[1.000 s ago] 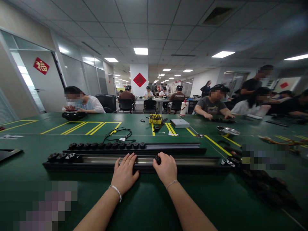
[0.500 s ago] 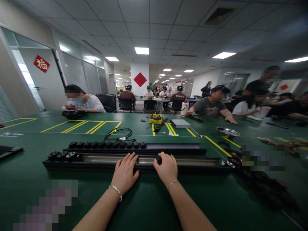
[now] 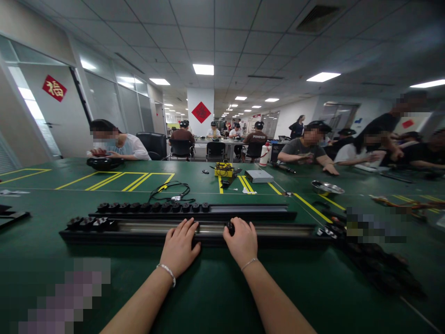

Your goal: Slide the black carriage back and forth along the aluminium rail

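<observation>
In front of me a long black power track rail (image 3: 139,228) with a metallic channel lies across the green table. My left hand (image 3: 179,243) rests on it near the middle, palm down with fingers stretched out and nothing visibly gripped. Further right, my right hand (image 3: 241,242) is closed around a small black socket module (image 3: 230,228) at the channel. A few black socket modules (image 3: 86,224) sit at the rail's left end. Just behind lies a second rail (image 3: 253,209), its left half carrying several more modules (image 3: 156,207).
Behind the rails lie a black cable (image 3: 170,191), a yellow box with wires (image 3: 223,170), a grey box (image 3: 259,176) and a metal bowl (image 3: 327,188). Dark parts are heaped at right (image 3: 378,269). Other people sit around the table; a co-worker's hand (image 3: 329,169) rests at far right.
The view has shifted slightly. Both hands keep nearly the same places on the rail, the right one still around the black module. At far right, a standing person has leaned further over.
</observation>
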`<state>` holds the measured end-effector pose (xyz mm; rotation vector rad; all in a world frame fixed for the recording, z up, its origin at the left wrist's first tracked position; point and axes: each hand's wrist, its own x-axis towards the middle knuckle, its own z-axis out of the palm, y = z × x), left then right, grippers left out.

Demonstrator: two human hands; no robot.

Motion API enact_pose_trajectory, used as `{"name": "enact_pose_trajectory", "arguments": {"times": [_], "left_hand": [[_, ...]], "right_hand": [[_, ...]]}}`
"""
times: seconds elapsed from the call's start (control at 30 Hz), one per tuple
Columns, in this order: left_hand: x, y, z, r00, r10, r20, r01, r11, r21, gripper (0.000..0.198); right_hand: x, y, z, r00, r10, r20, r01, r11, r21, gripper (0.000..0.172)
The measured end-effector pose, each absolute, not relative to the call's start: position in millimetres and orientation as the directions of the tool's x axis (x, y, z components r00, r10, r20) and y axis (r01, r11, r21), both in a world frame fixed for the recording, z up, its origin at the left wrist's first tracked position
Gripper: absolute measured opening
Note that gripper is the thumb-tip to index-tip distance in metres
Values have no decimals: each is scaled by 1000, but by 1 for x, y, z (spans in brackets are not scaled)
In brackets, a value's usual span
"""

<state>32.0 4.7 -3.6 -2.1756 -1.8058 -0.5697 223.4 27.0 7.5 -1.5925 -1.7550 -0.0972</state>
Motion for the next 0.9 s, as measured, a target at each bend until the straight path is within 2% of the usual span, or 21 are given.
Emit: {"name": "enact_pose_trajectory", "arguments": {"times": [0.33, 0.53, 0.77, 0.9], "left_hand": [[32, 4, -4, 149, 876, 458, 980, -191, 46, 44], [33, 5, -4, 140, 880, 454, 982, -183, 52, 49], [38, 5, -1, 96, 901, 422, 988, -138, 70, 62], [39, 6, 3, 85, 914, 397, 990, -123, 71, 63]], "right_hand": [[223, 28, 4, 76, 820, 567, 850, 244, -467, 15], [223, 29, 5, 85, 836, 542, 860, 212, -463, 12], [226, 30, 9, 27, 847, 531, 887, 224, -403, 11], [228, 30, 8, 5, 842, 539, 902, 229, -367, 12]]}}
